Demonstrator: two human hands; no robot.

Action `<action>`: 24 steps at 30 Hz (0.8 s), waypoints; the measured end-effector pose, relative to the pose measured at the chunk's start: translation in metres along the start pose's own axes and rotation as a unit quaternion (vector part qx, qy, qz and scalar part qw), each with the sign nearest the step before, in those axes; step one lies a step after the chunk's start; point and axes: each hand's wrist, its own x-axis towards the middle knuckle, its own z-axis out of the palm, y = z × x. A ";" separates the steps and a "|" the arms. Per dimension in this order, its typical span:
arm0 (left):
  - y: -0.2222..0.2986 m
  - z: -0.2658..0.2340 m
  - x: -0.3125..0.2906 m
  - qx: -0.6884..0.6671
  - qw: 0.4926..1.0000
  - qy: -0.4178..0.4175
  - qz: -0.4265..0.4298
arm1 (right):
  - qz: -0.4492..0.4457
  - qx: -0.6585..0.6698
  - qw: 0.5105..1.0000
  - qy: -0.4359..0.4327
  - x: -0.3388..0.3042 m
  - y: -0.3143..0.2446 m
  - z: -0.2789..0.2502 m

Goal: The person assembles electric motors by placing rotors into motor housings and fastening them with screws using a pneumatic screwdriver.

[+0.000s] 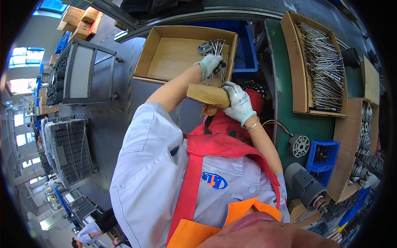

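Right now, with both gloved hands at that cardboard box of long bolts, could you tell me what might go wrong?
1. The left hand grips a bundle of long bolts; some could slip out and scatter.
2. The right hand holds the cardboard box by its bent flap, which might tear or let the box tip.

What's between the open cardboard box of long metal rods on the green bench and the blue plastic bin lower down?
In the head view, between the cardboard box of rods and the blue bin: bare green bench, a round metal motor part with red and green wires.
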 end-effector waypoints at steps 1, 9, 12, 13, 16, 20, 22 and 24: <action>-0.004 0.004 0.003 0.025 0.999 0.022 0.011 | 0.001 -0.001 1.000 0.001 -0.001 0.000 -0.001; -0.015 0.005 0.004 -0.081 0.996 -0.016 0.038 | -0.005 -0.004 1.000 -0.009 -0.005 0.006 0.000; -0.013 0.006 0.009 -0.061 0.997 -0.039 0.028 | -0.002 -0.014 1.000 -0.010 -0.004 0.007 -0.001; -0.012 0.009 0.009 -0.035 0.998 -0.040 0.021 | -0.001 -0.016 1.000 -0.009 -0.005 0.007 -0.001; -0.015 0.011 0.009 -0.003 0.998 -0.054 0.033 | 0.012 -0.025 0.999 -0.022 -0.008 0.005 -0.001; -0.012 0.002 0.004 -0.065 0.992 -0.103 0.039 | 0.014 -0.032 0.999 -0.029 -0.009 0.009 -0.001; -0.002 0.005 -0.010 -0.102 0.989 -0.104 0.037 | 0.009 -0.031 0.999 -0.032 -0.008 0.009 -0.002; -0.003 0.006 0.000 -0.097 0.989 -0.110 0.024 | 0.014 -0.032 0.999 -0.027 -0.005 0.010 -0.005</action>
